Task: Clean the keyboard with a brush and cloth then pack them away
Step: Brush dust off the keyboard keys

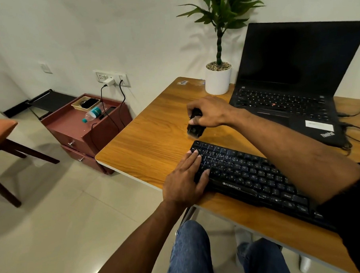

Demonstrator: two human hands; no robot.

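A black Zebronics keyboard [249, 174] lies at an angle along the front of the wooden desk [154, 141]. My left hand [185, 177] rests flat on the keyboard's left end, fingers straight over the keys. Beyond the keyboard's far left corner, my right hand [211, 112] grips a black brush [194, 127] by its handle. The pale bristles point down and touch the desk top. No cloth is in view.
An open black laptop [287, 102] stands behind the keyboard at right, its cables trailing off the right edge. A white pot with a plant [218, 78] sits at the desk's back. A maroon drawer unit [79, 128] with a bottle and tray stands left of the desk.
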